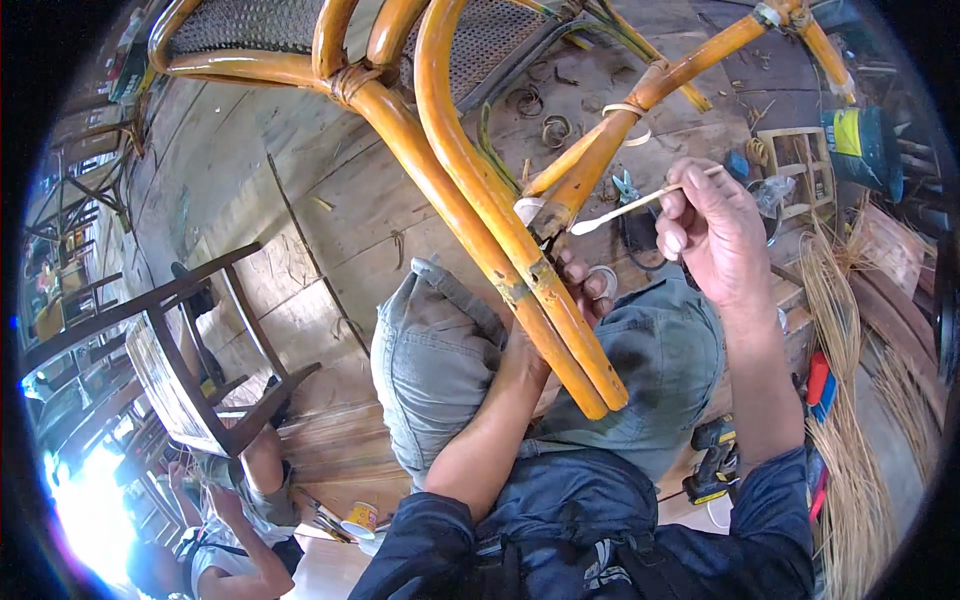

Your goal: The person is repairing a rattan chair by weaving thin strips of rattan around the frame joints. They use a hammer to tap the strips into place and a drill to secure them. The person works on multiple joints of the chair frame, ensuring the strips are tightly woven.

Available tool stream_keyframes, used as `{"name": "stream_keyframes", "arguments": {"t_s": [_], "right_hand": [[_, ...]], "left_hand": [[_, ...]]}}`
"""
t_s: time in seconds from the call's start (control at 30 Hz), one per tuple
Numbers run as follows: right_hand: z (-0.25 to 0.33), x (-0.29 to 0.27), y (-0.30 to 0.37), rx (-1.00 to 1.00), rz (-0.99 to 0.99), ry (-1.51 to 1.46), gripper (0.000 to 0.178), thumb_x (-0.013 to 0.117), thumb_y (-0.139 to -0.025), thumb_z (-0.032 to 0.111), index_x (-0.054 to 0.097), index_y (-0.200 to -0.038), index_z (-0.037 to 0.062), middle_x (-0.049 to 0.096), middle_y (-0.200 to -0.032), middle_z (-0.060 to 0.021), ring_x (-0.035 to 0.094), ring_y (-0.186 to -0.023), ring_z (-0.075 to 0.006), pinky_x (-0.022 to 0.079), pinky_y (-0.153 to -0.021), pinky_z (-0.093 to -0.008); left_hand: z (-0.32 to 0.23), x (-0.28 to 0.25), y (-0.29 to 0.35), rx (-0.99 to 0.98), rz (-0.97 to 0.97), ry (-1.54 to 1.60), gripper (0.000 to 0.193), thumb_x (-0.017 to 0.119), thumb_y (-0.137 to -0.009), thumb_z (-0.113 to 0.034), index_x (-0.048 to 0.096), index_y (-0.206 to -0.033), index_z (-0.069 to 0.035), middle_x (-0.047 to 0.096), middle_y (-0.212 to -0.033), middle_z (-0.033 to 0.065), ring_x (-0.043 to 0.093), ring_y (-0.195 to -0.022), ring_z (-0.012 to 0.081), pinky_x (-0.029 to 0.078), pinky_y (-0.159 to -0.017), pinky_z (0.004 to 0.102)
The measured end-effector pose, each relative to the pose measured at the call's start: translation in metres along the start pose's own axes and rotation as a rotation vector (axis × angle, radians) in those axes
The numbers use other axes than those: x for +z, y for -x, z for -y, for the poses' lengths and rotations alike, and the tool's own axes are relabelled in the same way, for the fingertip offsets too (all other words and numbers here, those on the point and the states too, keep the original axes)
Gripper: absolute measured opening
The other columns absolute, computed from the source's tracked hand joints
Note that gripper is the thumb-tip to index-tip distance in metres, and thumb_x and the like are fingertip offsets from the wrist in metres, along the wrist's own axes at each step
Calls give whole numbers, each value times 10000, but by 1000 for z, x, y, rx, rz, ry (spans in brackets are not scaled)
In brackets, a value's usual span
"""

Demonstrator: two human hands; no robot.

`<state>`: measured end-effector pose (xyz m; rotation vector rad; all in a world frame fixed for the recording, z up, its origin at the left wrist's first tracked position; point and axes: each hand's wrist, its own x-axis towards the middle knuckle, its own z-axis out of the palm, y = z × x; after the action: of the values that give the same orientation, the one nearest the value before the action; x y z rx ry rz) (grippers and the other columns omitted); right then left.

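Across my lap lies a rattan chair frame [470,185], its glossy orange-brown poles slanting from upper left to lower right. My right hand [715,235] pinches a thin wooden stick [645,203] with white paste on its tip. That tip hangs just right of a dark, rough joint [547,222] where a slanting leg meets the poles. Beneath the poles my left hand [580,285] is partly hidden. Its fingers close around a small round white cap or container [602,282], whose contents I cannot make out.
Pliers [627,187] and rattan scraps [556,130] lie on the wooden floor. On the right are a dark green container [865,150], long rattan strands [840,400] and a cordless drill [712,465]. Another person [235,545] works at lower left beside a dark wooden chair [190,370].
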<state>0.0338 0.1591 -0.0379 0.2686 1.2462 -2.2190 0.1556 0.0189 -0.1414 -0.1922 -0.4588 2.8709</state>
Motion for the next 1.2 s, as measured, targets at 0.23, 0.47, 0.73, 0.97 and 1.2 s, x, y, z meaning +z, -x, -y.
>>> {"name": "stream_keyframes", "arguments": {"t_s": [0.23,0.47,0.73,0.97,1.2], "right_hand": [[4,12,-17,21,69,221,221,544,-890,249,553,-898,28,564,-667,-43,511,-493,-115,389,-429,-219],[11,35,-22,-10,160,667,189,515,-908,209,550,-925,24,558,-676,-27,507,-511,-63,398,-439,-176],[26,52,-20,-172,402,1146,174,490,-918,180,530,-941,12,534,-722,-23,475,-558,-56,415,-521,-192],[39,42,-25,-53,449,1123,135,455,-883,79,536,-963,6,541,-706,-36,506,-581,-82,419,-530,-216],[50,41,-13,-108,448,948,136,443,-883,27,529,-982,-9,540,-746,-26,498,-605,-49,424,-546,-188]], "left_hand": [[-3,0,4,-46,-70,12,271,574,-825,-322,590,-1019,-132,596,-895,16,497,-900,234,453,-770,403],[-5,-1,1,-62,-89,-21,244,582,-816,-325,582,-965,-131,576,-821,12,497,-867,232,437,-718,392],[-5,2,3,-80,-129,27,248,579,-818,-320,576,-967,-121,565,-814,19,498,-843,229,440,-715,393],[-4,-1,4,-70,-92,82,253,580,-821,-297,575,-991,-109,572,-858,46,524,-840,242,469,-748,424],[-5,-4,5,-65,-90,61,259,564,-834,-294,570,-1005,-100,573,-891,68,543,-871,266,473,-763,440]]}}
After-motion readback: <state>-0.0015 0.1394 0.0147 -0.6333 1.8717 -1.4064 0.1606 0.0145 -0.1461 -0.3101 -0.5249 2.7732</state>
